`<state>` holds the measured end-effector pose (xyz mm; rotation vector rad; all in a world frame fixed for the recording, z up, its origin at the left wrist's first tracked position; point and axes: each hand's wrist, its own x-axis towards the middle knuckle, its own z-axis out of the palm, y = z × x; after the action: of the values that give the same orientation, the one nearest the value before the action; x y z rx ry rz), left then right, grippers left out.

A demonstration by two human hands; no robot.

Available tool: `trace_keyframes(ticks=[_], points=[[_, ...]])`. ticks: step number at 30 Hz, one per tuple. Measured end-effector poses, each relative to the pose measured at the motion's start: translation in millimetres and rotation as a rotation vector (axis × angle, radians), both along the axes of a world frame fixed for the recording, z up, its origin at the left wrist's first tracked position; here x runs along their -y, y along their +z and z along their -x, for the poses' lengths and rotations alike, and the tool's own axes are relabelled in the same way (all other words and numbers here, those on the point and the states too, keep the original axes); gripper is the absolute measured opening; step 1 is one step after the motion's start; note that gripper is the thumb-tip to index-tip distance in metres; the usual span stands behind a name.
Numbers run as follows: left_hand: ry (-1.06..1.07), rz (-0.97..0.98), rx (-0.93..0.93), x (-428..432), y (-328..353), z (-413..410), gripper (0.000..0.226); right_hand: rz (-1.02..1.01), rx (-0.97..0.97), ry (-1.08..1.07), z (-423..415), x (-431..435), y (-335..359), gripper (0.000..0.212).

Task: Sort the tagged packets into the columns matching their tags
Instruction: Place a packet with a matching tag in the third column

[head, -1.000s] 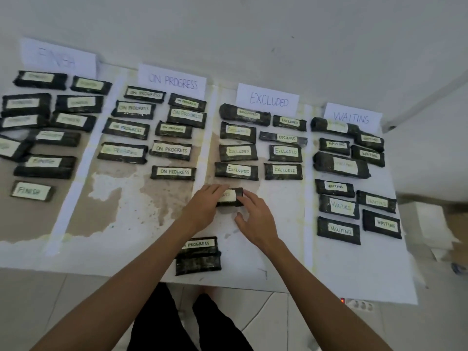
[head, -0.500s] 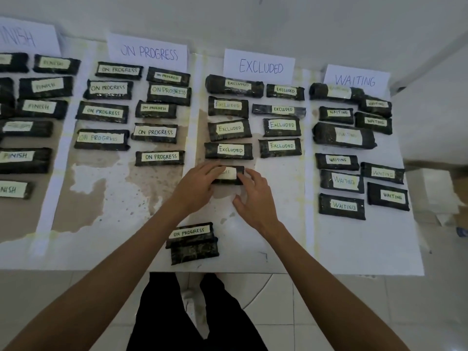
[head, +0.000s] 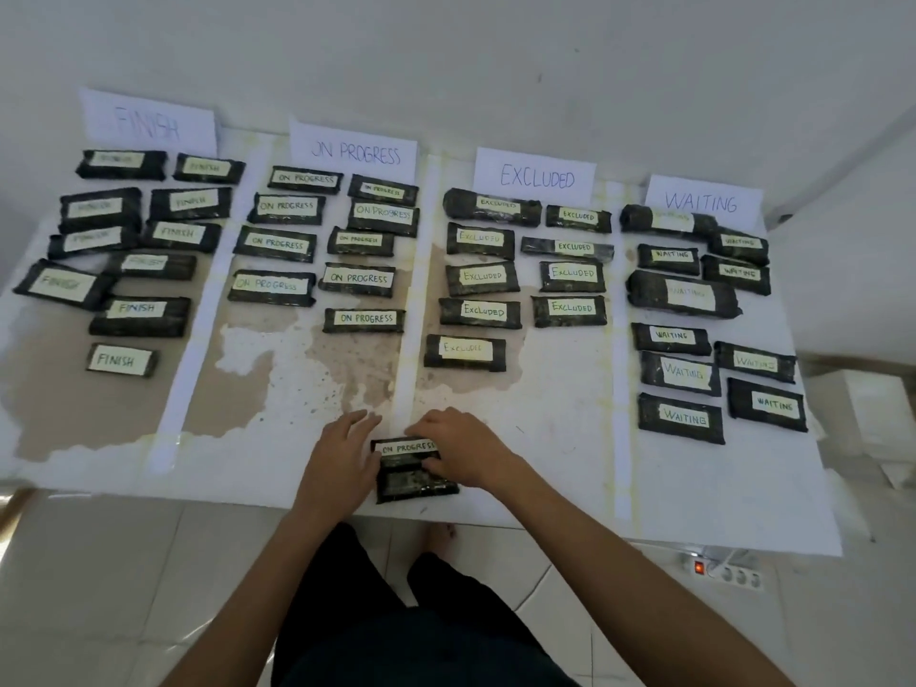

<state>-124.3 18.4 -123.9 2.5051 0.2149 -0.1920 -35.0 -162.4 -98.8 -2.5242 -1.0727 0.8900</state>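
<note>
Head view: right hand (head: 461, 451) pinches glossy black rectangular packet (head: 402, 452); left hand (head: 342, 456) flat against it.

Bare worktop (head: 297, 414) lies open between the near stack of packets (head: 416, 480) and the last ON PROGRESS packet (head: 364, 319). Farther back, the other packets (head: 287, 209) lie close in rows, with narrow gaps. Right of the lowest EXCLUDED packet (head: 465, 353) the surface is bare also.

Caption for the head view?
Left hand touches and right hand grips the ON PROGRESS packet atop a lower packet on the table.
</note>
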Motion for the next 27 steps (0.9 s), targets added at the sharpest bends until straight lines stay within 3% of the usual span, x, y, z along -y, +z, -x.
trace_keyframes(ticks=[13, 24, 27], points=[[0.114, -0.042, -0.081, -48.9, 21.0, 10.3, 0.051, 0.130, 0.116, 0.119, -2.7, -25.6, 3.8, 0.042], [0.095, -0.035, -0.146, -82.8, 24.1, 11.0, 0.050, 0.184, 0.049, 0.177, -0.1, -36.5, -0.6, 0.068], [0.047, -0.028, -0.170, -76.7, 20.0, 13.2, 0.051, 0.215, 0.065, 0.175, 8.1, -38.5, -3.6, 0.062]])
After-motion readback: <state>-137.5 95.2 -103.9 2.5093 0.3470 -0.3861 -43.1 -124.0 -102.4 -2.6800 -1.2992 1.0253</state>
